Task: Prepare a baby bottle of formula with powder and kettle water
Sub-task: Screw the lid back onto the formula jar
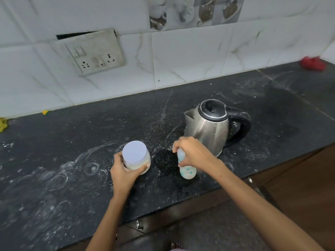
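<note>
Kettle (pixel 208 129) just behind baby bottle (pixel 187 172), powder jar (pixel 136 157) left, dusty counter (pixel 72 142)

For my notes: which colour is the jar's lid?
Pale lilac-blue lid, plain; head view shows it best.

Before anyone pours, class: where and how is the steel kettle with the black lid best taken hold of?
Grip the steel kettle by its black loop handle, coming from the right: the handle juts right, the spout points left, and the right hand is nearest.
</note>
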{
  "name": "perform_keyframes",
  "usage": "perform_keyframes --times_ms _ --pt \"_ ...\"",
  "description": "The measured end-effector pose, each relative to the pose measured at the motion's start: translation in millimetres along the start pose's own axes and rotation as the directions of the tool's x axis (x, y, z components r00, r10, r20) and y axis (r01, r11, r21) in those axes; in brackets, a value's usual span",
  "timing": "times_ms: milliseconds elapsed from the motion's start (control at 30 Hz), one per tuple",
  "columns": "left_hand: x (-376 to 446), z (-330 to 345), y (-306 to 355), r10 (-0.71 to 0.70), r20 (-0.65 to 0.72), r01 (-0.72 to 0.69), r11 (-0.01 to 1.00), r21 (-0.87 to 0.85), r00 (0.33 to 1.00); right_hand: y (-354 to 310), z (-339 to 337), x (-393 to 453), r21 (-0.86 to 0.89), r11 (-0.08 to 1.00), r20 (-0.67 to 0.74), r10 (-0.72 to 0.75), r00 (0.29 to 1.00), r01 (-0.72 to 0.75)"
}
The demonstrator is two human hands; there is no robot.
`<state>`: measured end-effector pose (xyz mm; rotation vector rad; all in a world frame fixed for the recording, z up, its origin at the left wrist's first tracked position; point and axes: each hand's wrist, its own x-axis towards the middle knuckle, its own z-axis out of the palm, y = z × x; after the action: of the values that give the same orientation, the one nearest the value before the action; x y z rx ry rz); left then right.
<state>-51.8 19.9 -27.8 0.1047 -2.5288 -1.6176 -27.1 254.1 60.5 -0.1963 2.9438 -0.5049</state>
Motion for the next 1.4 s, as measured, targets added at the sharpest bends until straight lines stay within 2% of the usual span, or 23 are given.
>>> perform_keyframes --times_ms 233,367,500,833,900,1033,1100,1167,1267,1333,1400 --pt "2.7 -5.5 4.9 0.037 -0.03 -0.038 0.999 -0.035 0.999 -13.4 -10.3 43.4 0.197 0.978 -0.169 -0.031 0.985 0.065" --pt "2.0 -9.8 0.3 0.036 -0.033 -0.038 0.998 -0.048 0.999 -20.6 -7.3 55.2 0.111 0.988 -0.08 -0.096 0.992 0.104" --pt "1.0 -9.4 -1.8 0.029 -0.022 -0.03 0.996 -0.084 0.999 -12.0 4.2 55.6 0.093 0.992 -0.074 -0.075 0.994 0.081" --pt "11.6 -10.2 -6.1 0.048 0.046 -0.046 0.998 -0.035 0.998 -10.3 12.5 51.7 0.085 0.991 -0.04 -0.098 0.994 0.101" --pt "11.5 -10.9 -5.0 0.047 0.056 -0.046 0.998 -0.033 0.997 -16.0 17.3 51.3 0.083 0.995 -0.074 -0.055 0.996 0.061" --pt "10.4 -11.1 -3.5 0.041 0.073 -0.038 0.999 -0.038 0.996 -30.2 31.0 50.7 -0.03 0.995 -0.234 0.085 0.968 -0.095" --pt "10.2 -11.8 -3.9 0.04 0.073 -0.038 0.999 -0.036 0.996 -28.0 32.2 52.7 -0.033 0.995 -0.232 0.079 0.969 -0.089" --pt "10.0 -12.3 -4.6 0.038 0.082 -0.036 0.999 -0.027 0.996 -17.7 33.5 52.9 0.074 0.997 -0.205 0.037 0.978 -0.022" --pt "11.0 -14.3 -5.0 0.029 0.085 -0.027 0.999 -0.027 0.996 -3.3 37.7 47.5 0.375 0.925 -0.185 0.006 0.983 0.065" --pt "11.2 -14.3 -5.4 0.025 0.094 -0.022 0.999 -0.031 0.995 3.2 44.5 42.0 0.518 0.854 -0.168 0.05 0.985 0.044" --pt "11.3 -14.5 -5.7 0.017 0.105 -0.014 0.999 -0.03 0.994 7.9 55.1 37.1 0.57 0.821 -0.178 0.106 0.978 0.014"
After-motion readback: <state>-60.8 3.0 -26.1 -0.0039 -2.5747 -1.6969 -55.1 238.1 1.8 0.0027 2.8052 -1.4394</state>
